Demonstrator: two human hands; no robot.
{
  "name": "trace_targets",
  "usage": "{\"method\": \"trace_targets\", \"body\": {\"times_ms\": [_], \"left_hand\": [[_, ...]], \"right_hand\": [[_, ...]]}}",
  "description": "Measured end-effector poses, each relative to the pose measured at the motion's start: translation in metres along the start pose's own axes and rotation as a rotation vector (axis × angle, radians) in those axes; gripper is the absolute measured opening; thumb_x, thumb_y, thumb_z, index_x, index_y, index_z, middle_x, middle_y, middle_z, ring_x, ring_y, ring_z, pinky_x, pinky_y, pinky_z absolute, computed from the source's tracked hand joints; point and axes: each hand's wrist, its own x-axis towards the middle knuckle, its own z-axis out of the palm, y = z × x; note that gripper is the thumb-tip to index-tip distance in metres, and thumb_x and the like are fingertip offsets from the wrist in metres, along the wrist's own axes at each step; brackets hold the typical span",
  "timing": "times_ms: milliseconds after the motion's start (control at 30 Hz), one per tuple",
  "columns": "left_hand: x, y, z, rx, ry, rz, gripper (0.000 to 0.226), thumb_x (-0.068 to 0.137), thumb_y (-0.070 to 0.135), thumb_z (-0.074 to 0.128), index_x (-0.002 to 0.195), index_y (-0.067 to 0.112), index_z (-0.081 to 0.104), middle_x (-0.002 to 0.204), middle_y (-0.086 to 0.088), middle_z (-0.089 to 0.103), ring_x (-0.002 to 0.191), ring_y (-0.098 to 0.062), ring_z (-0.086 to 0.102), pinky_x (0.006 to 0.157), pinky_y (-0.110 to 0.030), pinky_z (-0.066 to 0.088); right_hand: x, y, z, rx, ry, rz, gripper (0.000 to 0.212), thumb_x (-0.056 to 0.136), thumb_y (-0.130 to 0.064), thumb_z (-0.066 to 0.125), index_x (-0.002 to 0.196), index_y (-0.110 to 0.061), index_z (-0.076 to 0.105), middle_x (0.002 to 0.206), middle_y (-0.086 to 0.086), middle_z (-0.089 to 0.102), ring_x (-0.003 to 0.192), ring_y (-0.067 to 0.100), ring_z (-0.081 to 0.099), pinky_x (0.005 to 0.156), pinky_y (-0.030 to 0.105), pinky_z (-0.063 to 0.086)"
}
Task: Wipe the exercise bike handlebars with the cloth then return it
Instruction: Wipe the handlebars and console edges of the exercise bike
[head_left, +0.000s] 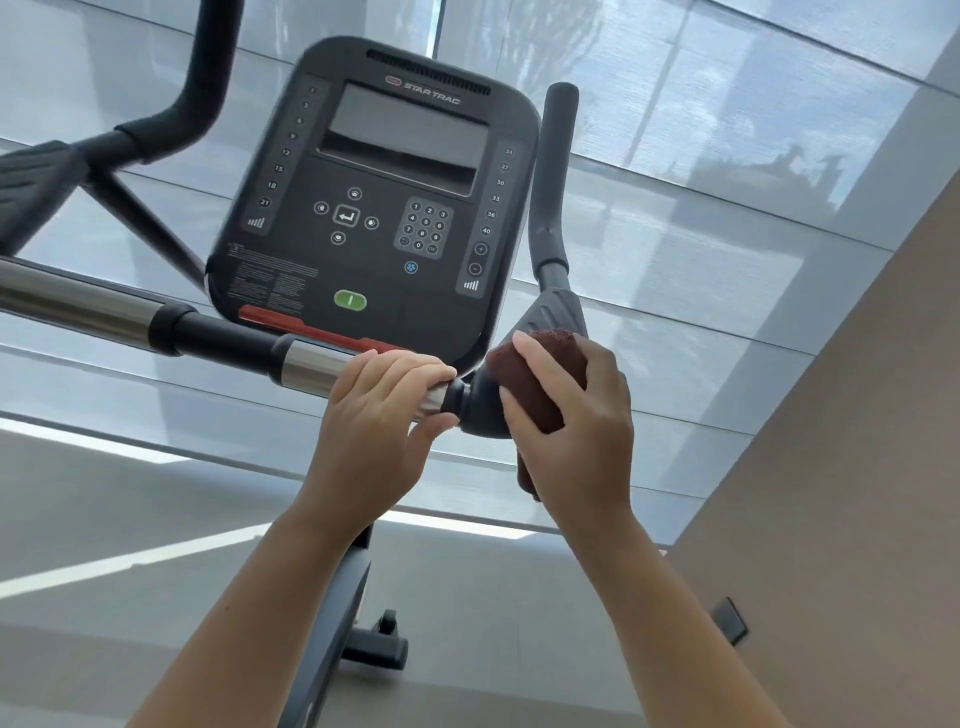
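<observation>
L hand (379, 410) fingers curled round chrome bar (306, 366); R hand (571, 415) wraps red cloth (524, 374) onto black joint (478, 410) just right. Far behind: console (384, 197), upright grip (556, 171) at its right

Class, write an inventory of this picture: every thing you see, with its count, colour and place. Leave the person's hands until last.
console: 1, dark grey, top centre
green button: 1, green, low on the console
red strip: 1, red, at the console's lower edge
handlebar: 1, chrome and black, from left edge to centre
right grip: 1, black, upright beside the console
cloth: 1, dark red, on the black handlebar joint
wall: 1, beige, right side
left hand: 1, grips the chrome handlebar section
right hand: 1, holds the cloth against the joint
</observation>
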Motion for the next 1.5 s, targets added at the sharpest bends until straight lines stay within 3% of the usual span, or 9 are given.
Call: {"method": "trace_targets", "body": {"times_ms": [133,300,500,633,733,833,1000,1267,1500], "left_hand": [[0.0,0.0,0.002,-0.002,0.012,-0.002,0.027,0.079,0.021,0.06,0.099,0.003,0.065,0.1,-0.011,0.068,0.097,-0.031,0.06,0.094,-0.039,0.036],[0.002,-0.002,0.002,0.0,0.008,-0.009,0.034,0.083,0.031,0.049,0.098,0.005,0.065,0.1,-0.008,0.069,0.096,-0.029,0.06,0.095,-0.03,0.03],[0.002,0.0,0.002,0.006,0.021,-0.01,0.034,0.083,0.032,0.049,0.096,0.006,0.066,0.097,-0.007,0.069,0.094,-0.028,0.061,0.094,-0.03,0.031],[0.002,0.001,0.002,0.005,0.028,-0.002,0.033,0.083,0.031,0.049,0.096,0.006,0.066,0.098,-0.007,0.069,0.095,-0.028,0.061,0.094,-0.032,0.032],[0.002,-0.001,0.002,0.009,0.025,0.001,0.033,0.083,0.031,0.049,0.096,0.006,0.066,0.098,-0.006,0.069,0.095,-0.027,0.061,0.093,-0.033,0.033],[0.003,-0.001,0.002,0.01,0.03,0.003,0.033,0.083,0.031,0.049,0.096,0.007,0.066,0.098,-0.006,0.069,0.095,-0.027,0.061,0.094,-0.032,0.032],[0.002,-0.002,0.004,0.011,0.04,0.011,0.033,0.083,0.031,0.05,0.096,0.006,0.066,0.098,-0.007,0.069,0.095,-0.028,0.061,0.094,-0.033,0.032],[0.003,0.002,0.001,0.002,0.024,-0.005,0.033,0.082,0.029,0.05,0.097,0.005,0.066,0.099,-0.008,0.069,0.096,-0.029,0.061,0.094,-0.033,0.032],[0.001,0.006,-0.001,0.002,-0.006,-0.022,0.038,0.082,0.036,0.051,0.099,0.004,0.065,0.1,-0.008,0.068,0.099,-0.028,0.06,0.097,-0.036,0.033]], "right_hand": [[0.029,0.023,-0.007,0.021,-0.073,-0.018,0.04,0.079,-0.021,0.066,0.118,-0.025,0.062,0.11,0.007,0.057,0.097,0.022,0.054,0.088,0.028,0.043],[0.087,0.06,-0.011,-0.014,-0.196,0.098,0.043,0.082,-0.022,0.066,0.124,-0.028,0.057,0.119,0.006,0.055,0.105,0.013,0.051,0.087,0.009,0.03],[0.12,0.058,-0.023,-0.094,-0.059,-0.07,0.043,0.082,-0.021,0.066,0.124,-0.026,0.057,0.12,0.008,0.053,0.109,0.026,0.051,0.096,0.027,0.038],[0.1,0.045,-0.007,-0.053,-0.432,-0.11,0.046,0.081,-0.031,0.065,0.126,-0.035,0.054,0.126,-0.001,0.052,0.114,0.023,0.049,0.099,0.033,0.039],[0.097,0.046,-0.004,-0.018,-0.477,-0.027,0.048,0.08,-0.039,0.064,0.127,-0.039,0.05,0.131,-0.003,0.048,0.121,0.019,0.044,0.101,0.029,0.035],[0.087,0.046,-0.008,-0.086,-0.453,-0.039,0.047,0.082,-0.034,0.062,0.127,-0.04,0.049,0.125,0.0,0.049,0.113,0.025,0.047,0.097,0.032,0.038],[0.044,0.042,-0.013,-0.017,-0.221,-0.064,0.043,0.08,-0.025,0.067,0.121,-0.031,0.058,0.111,0.006,0.055,0.101,0.028,0.05,0.088,0.026,0.035],[0.105,0.051,-0.002,-0.075,-0.396,0.059,0.042,0.082,-0.029,0.063,0.123,-0.037,0.055,0.112,0.008,0.051,0.107,0.028,0.049,0.096,0.032,0.039],[0.023,0.03,-0.025,0.056,-0.236,0.024,0.046,0.078,-0.015,0.067,0.121,-0.03,0.059,0.108,0.007,0.052,0.097,0.025,0.051,0.088,0.032,0.045]]}}
